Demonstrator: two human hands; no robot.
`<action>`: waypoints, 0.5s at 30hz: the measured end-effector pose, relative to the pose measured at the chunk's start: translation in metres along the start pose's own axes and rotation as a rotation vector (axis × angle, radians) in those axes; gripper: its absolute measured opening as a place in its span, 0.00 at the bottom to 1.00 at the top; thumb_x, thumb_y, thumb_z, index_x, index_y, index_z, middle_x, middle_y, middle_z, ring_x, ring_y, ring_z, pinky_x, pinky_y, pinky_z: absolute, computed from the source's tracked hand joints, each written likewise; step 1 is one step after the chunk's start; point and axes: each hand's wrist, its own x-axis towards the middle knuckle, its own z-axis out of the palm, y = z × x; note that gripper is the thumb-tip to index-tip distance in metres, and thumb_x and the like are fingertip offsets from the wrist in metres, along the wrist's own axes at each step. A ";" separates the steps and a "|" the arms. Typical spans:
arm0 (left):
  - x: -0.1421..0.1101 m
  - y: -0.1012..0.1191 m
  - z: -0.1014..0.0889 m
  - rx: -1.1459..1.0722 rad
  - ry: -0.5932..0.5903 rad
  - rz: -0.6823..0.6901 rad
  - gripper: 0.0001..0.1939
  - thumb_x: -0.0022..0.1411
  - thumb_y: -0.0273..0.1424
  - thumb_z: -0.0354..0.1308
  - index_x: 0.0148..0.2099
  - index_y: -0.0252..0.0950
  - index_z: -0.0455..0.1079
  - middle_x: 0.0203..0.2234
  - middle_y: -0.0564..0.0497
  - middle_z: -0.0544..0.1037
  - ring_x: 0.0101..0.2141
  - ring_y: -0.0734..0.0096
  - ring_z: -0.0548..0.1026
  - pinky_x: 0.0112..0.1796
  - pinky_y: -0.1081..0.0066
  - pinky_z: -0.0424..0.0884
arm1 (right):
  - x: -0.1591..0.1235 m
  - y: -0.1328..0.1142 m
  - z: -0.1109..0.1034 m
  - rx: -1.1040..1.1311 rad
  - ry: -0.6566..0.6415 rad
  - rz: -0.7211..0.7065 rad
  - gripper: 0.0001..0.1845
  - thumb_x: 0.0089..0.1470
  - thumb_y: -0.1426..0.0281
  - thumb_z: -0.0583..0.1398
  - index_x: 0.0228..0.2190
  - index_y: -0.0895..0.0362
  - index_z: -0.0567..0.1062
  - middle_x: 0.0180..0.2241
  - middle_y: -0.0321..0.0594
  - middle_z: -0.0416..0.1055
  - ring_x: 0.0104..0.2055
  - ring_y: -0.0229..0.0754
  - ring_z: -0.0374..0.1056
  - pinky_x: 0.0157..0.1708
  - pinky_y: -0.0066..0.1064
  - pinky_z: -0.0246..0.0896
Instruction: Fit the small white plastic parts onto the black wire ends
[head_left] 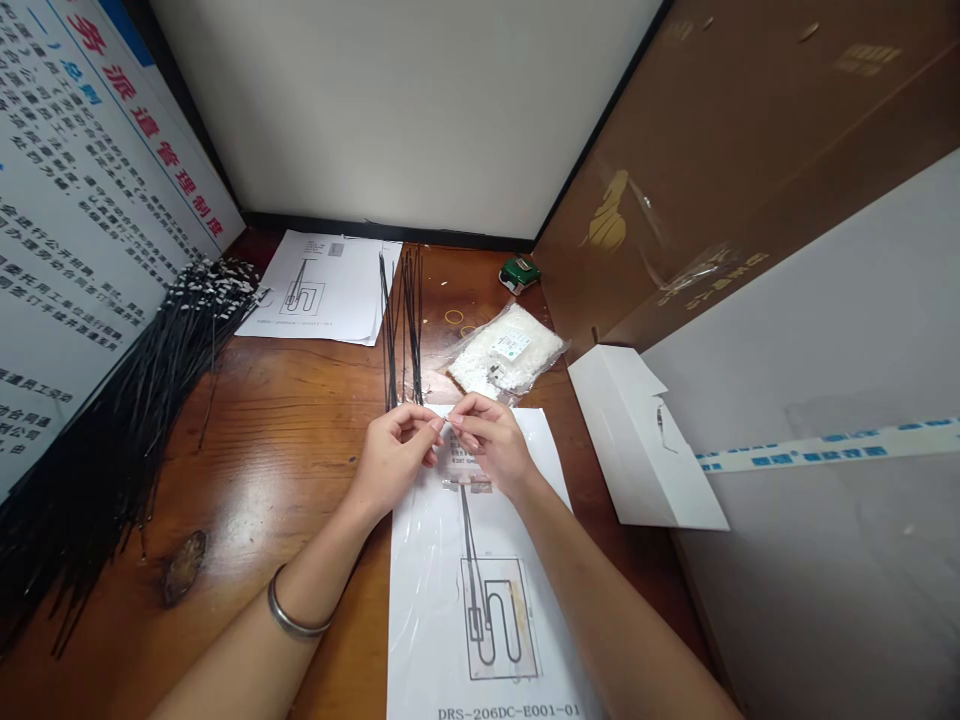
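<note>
My left hand (397, 450) and my right hand (491, 440) meet above the top of a printed drawing sheet (427, 620). Thumb and forefinger of each are pinched together at one spot. Whatever lies between the fingertips is tiny and mostly covered, so its kind cannot be made out. Just beyond my left hand, several thin black wires (412, 320) lie lengthwise on the table. A clear plastic bag of small white parts (510, 350) with a label rests beyond my right hand.
At the left lies a large bundle of black wires (142, 400) with white ends. Paper sheets (322, 285) lie at the back. A green tape measure (519, 273) sits by the brown carton (675, 170). A folded white card box (637, 440) stands right. Rubber bands (454, 317) lie near the bag.
</note>
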 end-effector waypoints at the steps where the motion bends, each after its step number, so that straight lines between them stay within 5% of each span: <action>1: 0.000 0.000 0.000 0.001 0.001 -0.003 0.10 0.54 0.35 0.62 0.30 0.32 0.70 0.20 0.53 0.73 0.19 0.77 0.68 0.22 0.76 0.67 | 0.000 0.000 -0.001 -0.006 -0.010 -0.002 0.07 0.39 0.70 0.64 0.18 0.57 0.70 0.10 0.26 0.55 0.14 0.28 0.46 0.17 0.26 0.36; 15: -0.001 0.009 -0.005 -0.027 -0.075 -0.106 0.09 0.49 0.33 0.64 0.27 0.32 0.72 0.19 0.51 0.75 0.18 0.77 0.69 0.22 0.75 0.66 | -0.004 -0.014 -0.008 -0.118 -0.195 0.135 0.10 0.40 0.67 0.64 0.20 0.57 0.69 0.11 0.26 0.53 0.15 0.29 0.42 0.19 0.27 0.32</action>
